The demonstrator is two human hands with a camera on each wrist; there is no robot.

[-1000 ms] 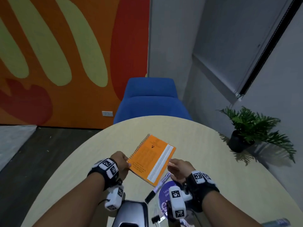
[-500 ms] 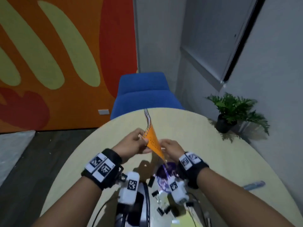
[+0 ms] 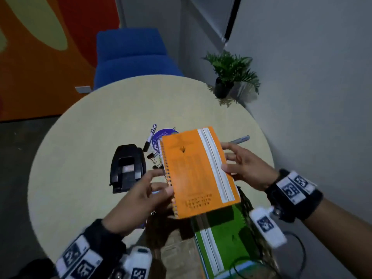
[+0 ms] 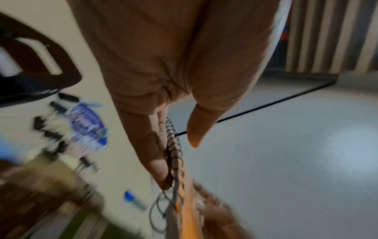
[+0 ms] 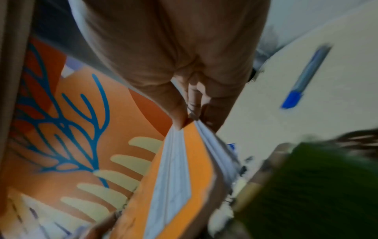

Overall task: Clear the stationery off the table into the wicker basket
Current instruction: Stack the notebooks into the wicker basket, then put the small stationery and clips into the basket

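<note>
Both hands pinch the orange notebook (image 3: pixel 198 174) over the basket (image 3: pixel 177 256); green notebook (image 3: pixel 223 242) already in. Hole punch (image 3: pixel 126 168), pens, clips remain on the table (image 3: pixel 100 121).

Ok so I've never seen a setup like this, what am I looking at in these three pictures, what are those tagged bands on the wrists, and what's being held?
There is no machine here: a person is tidying a table with bare hands. The black bands with square printed tags carry a small camera on each wrist. The big picture comes from a camera on the head, looking down. The other two, both blurred, look along each hand toward its fingers.

Both hands hold one orange spiral notebook above the table. The left hand has its grip at the wire spine, the right hand pinches the opposite edge.

On the table lie a black hole punch, a black marker, a round purple sticker, some binder clips and a blue-capped pen. Near the person a green notebook lies in the wicker basket.
</note>
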